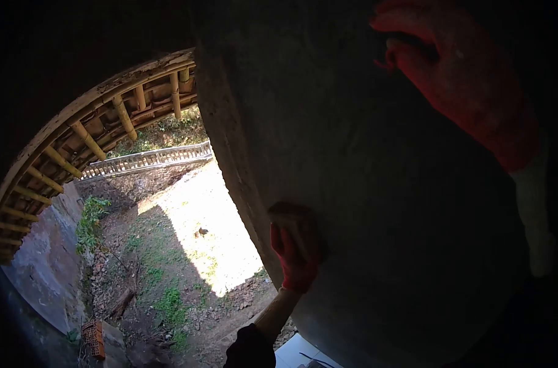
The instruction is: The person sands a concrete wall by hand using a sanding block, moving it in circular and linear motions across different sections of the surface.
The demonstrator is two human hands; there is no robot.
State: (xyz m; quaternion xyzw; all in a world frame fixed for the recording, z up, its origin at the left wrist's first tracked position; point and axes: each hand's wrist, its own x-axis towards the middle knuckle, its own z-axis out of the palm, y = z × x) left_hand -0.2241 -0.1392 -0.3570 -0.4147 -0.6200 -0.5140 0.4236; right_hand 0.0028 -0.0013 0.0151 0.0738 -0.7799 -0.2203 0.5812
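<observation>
Block [299, 218]: reddish-brown, rectangular, lower centre of frame, tilted, up against wall, near its left edge (brick or wood, too dark to tell). Wall [383, 190]: dark grey, fairly smooth, fills centre and right, in deep shadow.

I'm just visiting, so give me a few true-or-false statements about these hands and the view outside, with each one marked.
1. The left hand holds a brownish block. True.
2. The right hand is lower in the view than the left. False: it is higher, near the top right.
3. Both hands wear blue gloves. False: the gloves are red.
4. Poles show under the roof edge on the left. True.
5. The ground outside is all in shade. False: a bright sunlit patch crosses it.
6. An orange brick shows at lower left. True.
</observation>
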